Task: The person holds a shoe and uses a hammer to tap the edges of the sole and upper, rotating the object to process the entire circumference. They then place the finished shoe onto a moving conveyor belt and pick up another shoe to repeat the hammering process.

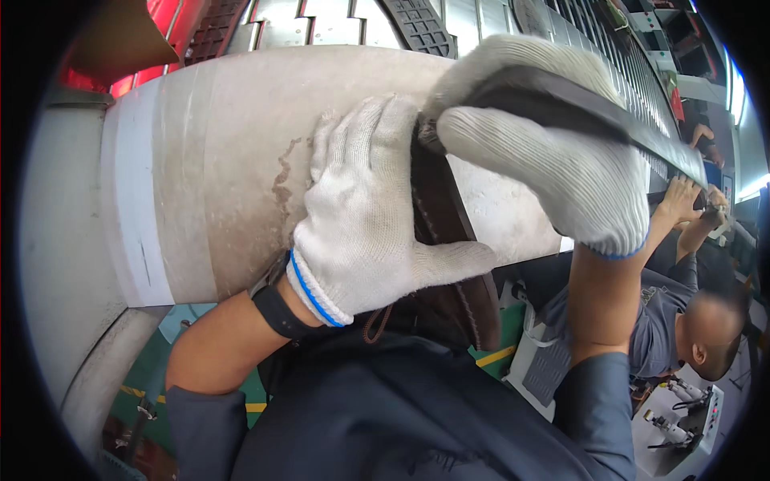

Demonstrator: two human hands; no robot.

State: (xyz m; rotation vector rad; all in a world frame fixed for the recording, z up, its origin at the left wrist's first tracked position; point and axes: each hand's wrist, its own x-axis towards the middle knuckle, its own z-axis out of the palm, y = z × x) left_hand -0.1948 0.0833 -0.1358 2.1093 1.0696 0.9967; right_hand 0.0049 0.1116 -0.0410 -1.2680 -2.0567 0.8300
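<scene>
My left hand, in a white knitted glove, lies flat with its fingers stretched out on a worn beige work surface. Its thumb reaches across a dark brown leather piece with stitching along its edge, which hangs over the near side of the surface. Gloved the same way, my right hand is raised above the far right of the surface. Its fingers and thumb close around a long tool with a dark body and a flat metal end pointing right. Motion blurs the tool, so its exact kind is unclear.
Beyond the surface runs a metal slatted conveyor with dark rubbery pads. A co-worker is at the right, hands raised. A white machine box stands lower right. Grey casing borders the left.
</scene>
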